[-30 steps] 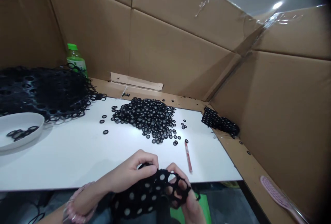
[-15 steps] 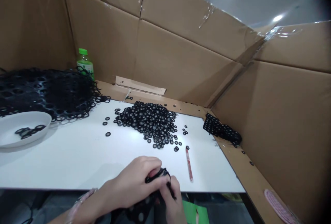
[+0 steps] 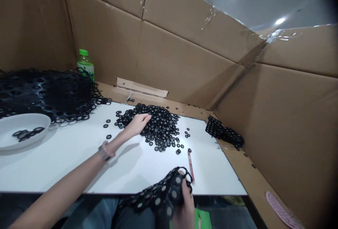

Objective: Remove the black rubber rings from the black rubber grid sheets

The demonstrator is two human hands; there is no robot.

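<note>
My left hand [image 3: 137,123] reaches over the pile of small black rings [image 3: 161,130] with pale grey middles. Its fingers are pressed together at the pile's left side; whatever lies between them is hidden. Near the table's front edge, my right hand [image 3: 188,197] grips a black perforated sheet [image 3: 158,200] dotted with round grey spots. The sheet's upper end shows open loops near the thumb, and its lower part hangs over my lap.
A white bowl [image 3: 39,135] with several rings stands at left, before a heap of black mesh [image 3: 63,95] and a green-capped bottle [image 3: 86,63]. A red-and-white strip [image 3: 191,167] lies right. A rolled black perforated piece [image 3: 224,134] rests by the cardboard wall [image 3: 285,116].
My left hand has left the sheet and moved forward to the ring pile. My right hand keeps the sheet, which now shows more fully and has shifted slightly right.
</note>
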